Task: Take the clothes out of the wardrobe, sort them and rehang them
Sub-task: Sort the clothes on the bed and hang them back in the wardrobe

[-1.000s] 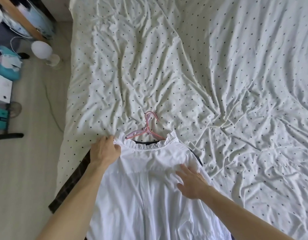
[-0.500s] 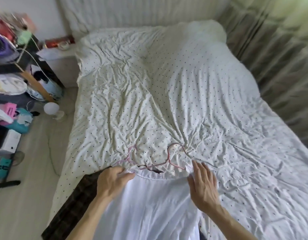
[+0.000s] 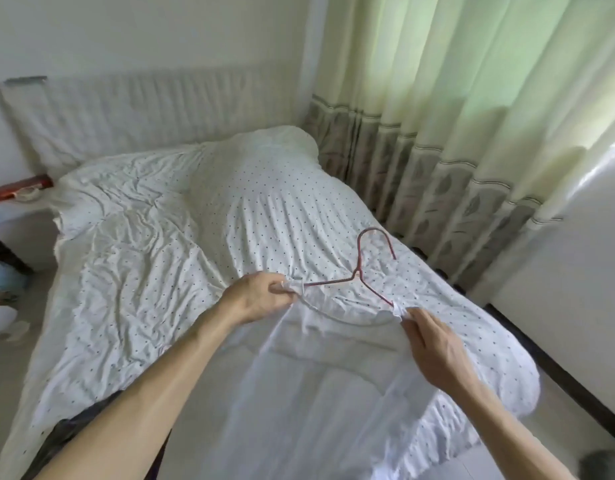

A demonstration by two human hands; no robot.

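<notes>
A white garment (image 3: 320, 382) with a frilled neckline hangs on a pink wire hanger (image 3: 359, 271) and is lifted above the bed. My left hand (image 3: 256, 299) pinches the left shoulder of the garment at the hanger's end. My right hand (image 3: 434, 344) pinches the right shoulder at the hanger's other end. The hanger's hook points up and away from me. A dark garment (image 3: 70, 431) lies on the bed's near left edge, partly hidden by my left forearm.
The bed (image 3: 143, 237) with a white dotted sheet fills the middle. Green curtains (image 3: 455, 116) hang at the right, a white headboard (image 3: 143, 109) stands behind. A bedside table (image 3: 18, 209) and floor clutter sit at the left.
Both hands have taken hold of the garment's shoulders and lifted it with the hanger off the bed. The view has swung up and to the right.
</notes>
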